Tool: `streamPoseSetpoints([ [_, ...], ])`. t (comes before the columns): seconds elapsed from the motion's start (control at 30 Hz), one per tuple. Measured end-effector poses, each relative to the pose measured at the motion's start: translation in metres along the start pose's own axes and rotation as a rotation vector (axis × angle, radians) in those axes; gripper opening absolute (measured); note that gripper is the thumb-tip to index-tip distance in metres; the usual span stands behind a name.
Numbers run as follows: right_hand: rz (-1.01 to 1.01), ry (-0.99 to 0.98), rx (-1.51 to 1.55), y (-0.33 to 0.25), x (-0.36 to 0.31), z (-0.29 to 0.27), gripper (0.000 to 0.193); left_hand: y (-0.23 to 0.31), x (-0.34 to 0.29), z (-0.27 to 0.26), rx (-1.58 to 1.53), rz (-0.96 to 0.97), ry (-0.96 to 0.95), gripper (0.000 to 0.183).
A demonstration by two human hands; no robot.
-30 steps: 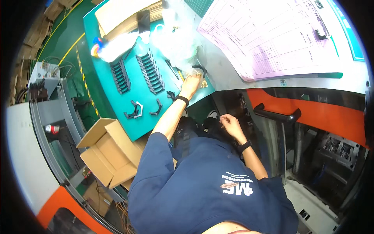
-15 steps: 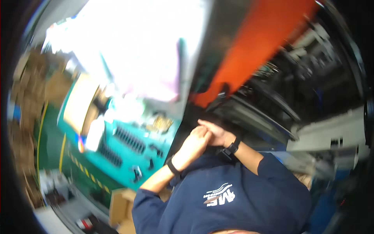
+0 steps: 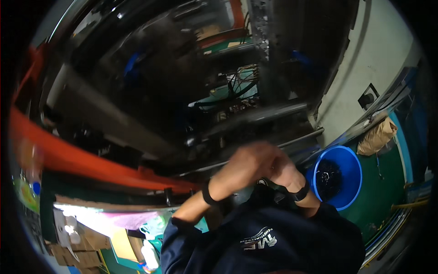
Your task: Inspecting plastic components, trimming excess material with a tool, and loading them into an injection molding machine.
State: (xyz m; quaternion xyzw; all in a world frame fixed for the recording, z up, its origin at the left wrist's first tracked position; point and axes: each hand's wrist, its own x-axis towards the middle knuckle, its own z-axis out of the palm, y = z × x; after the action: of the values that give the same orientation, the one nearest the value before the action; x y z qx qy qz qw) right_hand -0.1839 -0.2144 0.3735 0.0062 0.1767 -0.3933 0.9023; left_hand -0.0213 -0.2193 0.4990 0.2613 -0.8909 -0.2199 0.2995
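Note:
My left hand (image 3: pixel 242 166) and my right hand (image 3: pixel 287 174) meet in front of my chest, one touching the other. Motion smears the fingers, and where the hands overlap I cannot make out whether anything is between them. Each wrist carries a black band. Just beyond the hands lies the dark open bay of a large machine, crossed by a shiny metal bar (image 3: pixel 269 115). Neither hand visibly touches the machine.
A blue bucket (image 3: pixel 358 178) with dark pieces inside stands on the green floor at right, near a brown sack (image 3: pixel 378 137). An orange machine panel (image 3: pixel 86 157) runs along the left. At lower left are a white bottle (image 3: pixel 149 255) and cardboard boxes (image 3: pixel 89 237).
My view has swung right, from the turquoise worktable with its black parts to the machine bay and bucket. My hands stay together in front of my body.

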Motion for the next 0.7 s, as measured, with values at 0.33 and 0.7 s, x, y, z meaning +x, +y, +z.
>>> streamPoseSetpoints([
  [0.33, -0.216, 0.188, -0.132, -0.09, -0.01, -0.042, 0.038, -0.176, 0.222, -0.087, -0.284, -0.172, 0.783, 0.013],
  [0.7, -0.313, 0.255, -0.136, -0.079, -0.032, -0.086, 0.037, -0.301, 0.374, -0.097, -0.671, -0.307, 0.844, 0.018],
])
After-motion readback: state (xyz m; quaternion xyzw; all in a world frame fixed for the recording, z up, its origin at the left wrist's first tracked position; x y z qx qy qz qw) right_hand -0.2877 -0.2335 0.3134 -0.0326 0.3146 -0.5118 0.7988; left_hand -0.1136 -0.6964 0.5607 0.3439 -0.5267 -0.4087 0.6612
